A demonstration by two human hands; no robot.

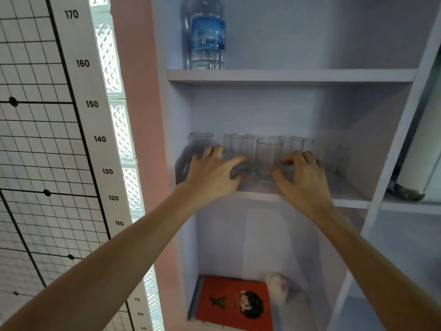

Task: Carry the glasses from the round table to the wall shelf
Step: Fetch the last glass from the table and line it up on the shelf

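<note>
Several clear drinking glasses stand in a row on the middle board of the pale wall shelf [348,202]. The leftmost glass [201,140] is partly behind the fingers of my left hand [212,172], whose thumb reaches toward a second glass [241,145]. A front glass [269,156] stands between my hands. My right hand [304,175] hovers with curled, spread fingers before a back glass [291,143], its thumb near the front glass's base. A blurred glass [328,154] stands furthest right. Neither hand closes around a glass.
A water bottle [207,37] stands on the board above. Below lie a red book [233,304] and a small white object [276,287]. A height chart [100,139] and glass blocks [119,130] are to the left, a white roll with a metal cap [410,187] to the right.
</note>
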